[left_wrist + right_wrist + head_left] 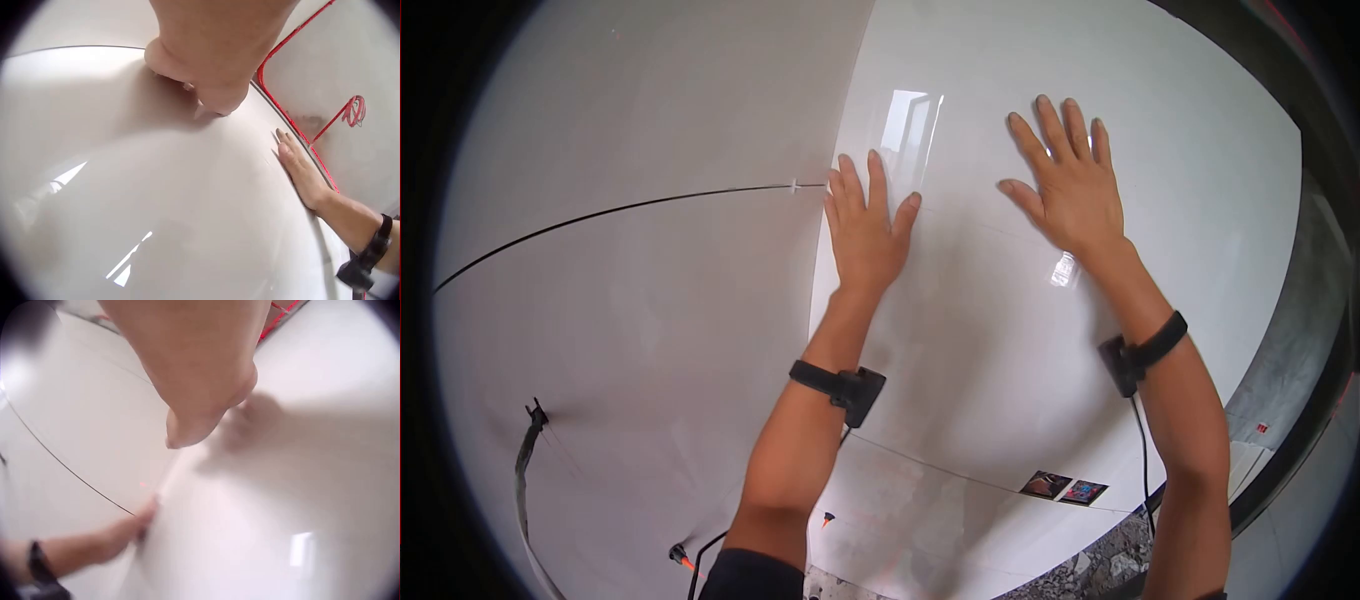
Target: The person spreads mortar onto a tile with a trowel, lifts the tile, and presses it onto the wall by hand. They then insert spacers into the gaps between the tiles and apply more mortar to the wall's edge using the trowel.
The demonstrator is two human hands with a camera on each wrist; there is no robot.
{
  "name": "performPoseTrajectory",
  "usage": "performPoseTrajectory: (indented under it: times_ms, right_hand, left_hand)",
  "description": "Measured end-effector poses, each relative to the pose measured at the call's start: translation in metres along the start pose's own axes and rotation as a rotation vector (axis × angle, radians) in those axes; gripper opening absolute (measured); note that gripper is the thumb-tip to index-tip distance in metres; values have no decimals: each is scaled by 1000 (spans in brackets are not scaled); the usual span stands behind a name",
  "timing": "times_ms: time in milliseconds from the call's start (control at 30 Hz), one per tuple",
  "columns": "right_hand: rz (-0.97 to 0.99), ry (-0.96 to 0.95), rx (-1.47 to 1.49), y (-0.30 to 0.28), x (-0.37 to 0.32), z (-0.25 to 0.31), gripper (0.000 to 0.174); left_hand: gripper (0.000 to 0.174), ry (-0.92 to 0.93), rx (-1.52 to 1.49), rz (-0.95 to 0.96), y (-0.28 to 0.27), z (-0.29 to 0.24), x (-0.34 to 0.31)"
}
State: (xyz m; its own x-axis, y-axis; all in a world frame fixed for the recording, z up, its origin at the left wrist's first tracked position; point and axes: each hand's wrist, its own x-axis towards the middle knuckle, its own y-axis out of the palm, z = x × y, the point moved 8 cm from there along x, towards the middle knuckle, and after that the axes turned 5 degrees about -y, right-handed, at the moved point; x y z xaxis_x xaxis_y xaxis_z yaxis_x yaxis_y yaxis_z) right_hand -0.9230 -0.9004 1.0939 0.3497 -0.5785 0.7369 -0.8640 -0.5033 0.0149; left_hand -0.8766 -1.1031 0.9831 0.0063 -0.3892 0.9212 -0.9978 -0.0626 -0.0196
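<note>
A large glossy white tile (990,330) stands against the wall, meeting the left wall (620,330) at a corner. My left hand (867,235) lies flat on the tile at its left edge, fingers pointing up, fingertips right by the corner. Higher and to the right, my right hand (1080,195) rests on the same tile with fingers and thumb spread. Neither hand holds anything. In the left wrist view the right hand (304,175) shows flat against the tile near its far edge. The left hand (145,519) appears blurred beside the corner in the right wrist view.
A dark seam (640,203) crosses the left wall, with a small white tile spacer (793,186) in it. Two colourful stickers (1046,485) sit near a lower tile joint. Rubble (1100,560) lies below. A cable (522,480) comes out of the left wall.
</note>
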Motion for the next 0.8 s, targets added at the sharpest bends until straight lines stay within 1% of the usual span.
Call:
performPoseTrajectory:
  times_ms: [67, 100, 167, 300, 333, 400, 433, 500, 533, 600, 633, 667, 700, 767, 800]
  right_hand:
    - [-6, -14, -11, 1, 7, -1, 66]
    - [18, -17, -11, 2, 2, 3, 65]
    - [9, -30, -1, -8, 8, 9, 65]
    - [-47, -79, 82, -29, 17, 29, 65]
    - [-48, -79, 83, -24, 12, 29, 65]
    - [25, -39, 65, 1, 9, 21, 65]
    - [41, -31, 72, 1, 0, 23, 65]
    - [51, -52, 60, -3, 7, 22, 65]
    - [41, -58, 62, -6, 5, 22, 65]
    - [117, -56, 72, -7, -10, 23, 66]
    - [113, -62, 80, -10, -16, 24, 66]
    - [150, -58, 76, -9, -24, 24, 67]
    - [191, -52, 70, -8, -32, 24, 68]
    - [202, -71, 81, -11, -46, 28, 69]
    - [229, -98, 96, -12, -53, 31, 71]
  left_hand:
    - [74, -84, -2, 27, 2, 3, -1]
    - [74, -89, -5, 37, 3, 3, -4]
    - [74, -160, -92, 43, 4, 6, -2]
    - [75, -188, -78, 59, 7, 5, -6]
    - [75, -184, -84, 59, 7, 6, -7]
    - [75, -174, -88, 38, 2, 4, 5]
    - [75, -179, -94, 50, 3, 4, -1]
    - [75, -183, -111, 24, 3, 1, 1]
    - [77, -158, -75, -5, 5, 0, -2]
    - [78, -141, -28, -41, -2, -4, -13]
    - [81, -68, 0, -21, -2, -13, -23]
    - [84, 7, 30, 4, -2, -24, -35]
    - [84, 1, 38, 7, -3, -27, -46]
    - [85, 132, 9, 103, -2, -48, -63]
    - [85, 128, 9, 106, -2, -51, -65]
